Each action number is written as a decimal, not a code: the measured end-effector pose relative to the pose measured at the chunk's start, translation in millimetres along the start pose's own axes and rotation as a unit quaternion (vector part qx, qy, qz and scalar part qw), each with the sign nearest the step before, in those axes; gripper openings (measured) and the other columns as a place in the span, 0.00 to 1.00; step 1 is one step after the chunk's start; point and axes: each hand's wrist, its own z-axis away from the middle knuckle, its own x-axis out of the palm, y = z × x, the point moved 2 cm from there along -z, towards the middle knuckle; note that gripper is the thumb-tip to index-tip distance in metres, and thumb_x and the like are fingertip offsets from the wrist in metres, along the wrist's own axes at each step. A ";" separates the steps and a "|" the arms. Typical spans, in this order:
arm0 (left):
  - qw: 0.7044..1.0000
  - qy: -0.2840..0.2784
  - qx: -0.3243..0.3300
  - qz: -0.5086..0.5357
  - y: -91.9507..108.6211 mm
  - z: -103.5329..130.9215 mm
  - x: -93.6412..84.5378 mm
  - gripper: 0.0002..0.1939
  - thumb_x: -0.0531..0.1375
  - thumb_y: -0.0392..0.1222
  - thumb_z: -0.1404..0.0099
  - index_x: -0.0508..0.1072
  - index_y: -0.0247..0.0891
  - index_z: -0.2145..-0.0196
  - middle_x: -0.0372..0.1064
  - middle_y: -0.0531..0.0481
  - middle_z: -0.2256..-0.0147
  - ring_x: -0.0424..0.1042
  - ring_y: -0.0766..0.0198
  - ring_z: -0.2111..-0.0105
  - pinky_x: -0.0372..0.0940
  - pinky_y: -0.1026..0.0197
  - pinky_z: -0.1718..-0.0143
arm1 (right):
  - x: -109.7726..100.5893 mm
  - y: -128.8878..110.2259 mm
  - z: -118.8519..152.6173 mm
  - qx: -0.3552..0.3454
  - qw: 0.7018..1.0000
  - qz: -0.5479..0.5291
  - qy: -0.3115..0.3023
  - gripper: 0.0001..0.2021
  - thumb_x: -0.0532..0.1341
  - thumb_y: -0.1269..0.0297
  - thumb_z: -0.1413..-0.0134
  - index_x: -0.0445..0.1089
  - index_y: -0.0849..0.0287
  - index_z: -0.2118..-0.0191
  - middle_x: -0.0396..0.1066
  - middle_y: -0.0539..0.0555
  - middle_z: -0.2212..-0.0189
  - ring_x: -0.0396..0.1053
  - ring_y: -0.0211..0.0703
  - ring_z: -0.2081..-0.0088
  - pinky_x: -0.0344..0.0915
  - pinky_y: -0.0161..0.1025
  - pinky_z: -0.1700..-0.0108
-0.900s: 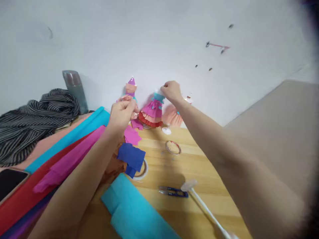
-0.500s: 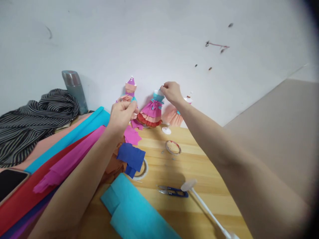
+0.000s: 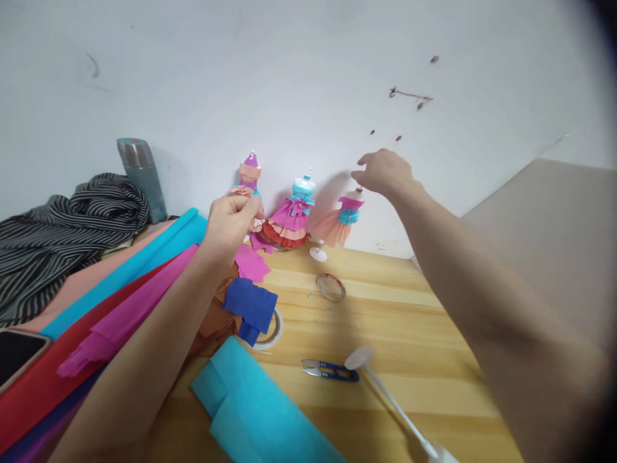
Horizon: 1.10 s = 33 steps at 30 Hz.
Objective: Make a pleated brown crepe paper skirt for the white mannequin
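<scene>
Three small dress forms in crepe paper dresses stand against the wall. My left hand point(image 3: 234, 222) is pinched shut in front of the left one point(image 3: 250, 168), partly hiding its skirt; whatever the fingertips hold, if anything, is too small to make out. A pink, peach and red skirt with a blue bodice dresses the middle form point(image 3: 290, 217). Just above the right form point(image 3: 349, 215), with its peach skirt and blue rosette, my right hand point(image 3: 385, 172) has thumb and finger apart, nothing visible between them.
Crepe paper rolls point(image 3: 130, 273), a striped cloth point(image 3: 72, 225), a bottle point(image 3: 142, 177) and a phone point(image 3: 22, 354) lie left. A folded blue sheet point(image 3: 260, 405), tape roll point(image 3: 277, 334), thread snips point(image 3: 330, 370), a tape ring point(image 3: 331, 287) and a white stand point(image 3: 398, 405) are on the table.
My right hand has moved right, from the top of the middle dress form to above the right one, and its fingers have parted. The left hand has stayed nearly still.
</scene>
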 end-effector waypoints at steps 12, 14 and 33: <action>0.999 -0.004 0.017 -0.039 -3.6 1.8 2.0 0.13 0.57 0.41 0.43 0.71 0.33 0.82 0.52 0.59 0.89 0.47 0.76 0.88 0.41 0.68 0.85 | 20.9 -2.9 0.8 -0.003 0.995 -0.091 -0.045 0.10 0.61 0.75 0.55 0.78 0.67 0.66 0.74 0.57 0.79 0.75 0.49 0.70 0.72 0.42 0.61; 0.999 -0.004 0.011 -0.037 -3.1 2.1 2.8 0.13 0.57 0.40 0.43 0.71 0.33 0.83 0.53 0.59 0.89 0.47 0.76 0.88 0.41 0.68 0.85 | 23.5 -6.7 -1.6 -0.016 0.995 -0.095 -0.034 0.10 0.61 0.75 0.56 0.78 0.68 0.67 0.76 0.60 0.75 0.76 0.51 0.67 0.71 0.43 0.59; 0.998 0.007 0.009 -0.060 6.8 7.5 1.6 0.14 0.58 0.39 0.41 0.72 0.34 0.82 0.53 0.59 0.89 0.48 0.76 0.89 0.41 0.68 0.87 | 40.6 -1.1 -8.9 -0.075 0.991 -0.105 0.018 0.17 0.56 0.76 0.57 0.77 0.67 0.60 0.76 0.64 0.63 0.73 0.55 0.60 0.68 0.50 0.55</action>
